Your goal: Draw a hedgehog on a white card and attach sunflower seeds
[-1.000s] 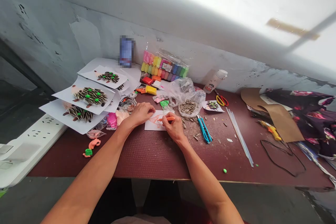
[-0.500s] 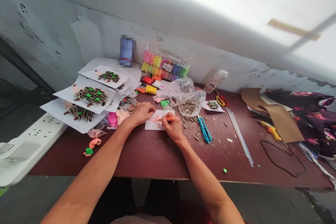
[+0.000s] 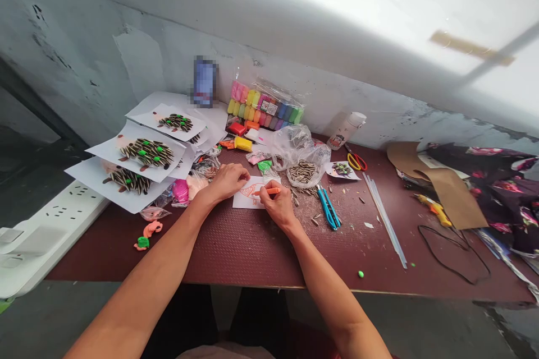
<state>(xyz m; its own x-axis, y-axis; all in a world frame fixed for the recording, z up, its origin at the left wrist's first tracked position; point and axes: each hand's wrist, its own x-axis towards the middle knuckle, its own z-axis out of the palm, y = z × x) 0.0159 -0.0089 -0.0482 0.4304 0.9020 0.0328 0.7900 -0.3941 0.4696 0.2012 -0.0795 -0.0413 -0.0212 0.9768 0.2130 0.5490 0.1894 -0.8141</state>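
Phone screen (image 3: 205,83) pixelated; power strip (image 3: 46,230) & floral cloth (image 3: 501,185) cut off at pic edges.

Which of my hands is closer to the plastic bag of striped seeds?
Your right. The right hand, holding the orange pen, is just left of and nearer you than the seed bag; the left hand is farther left, beyond the drawing.

Black trousers (image 3: 261,317), pale greyish top (image 3: 225,353), bare forearms (image 3: 154,269)
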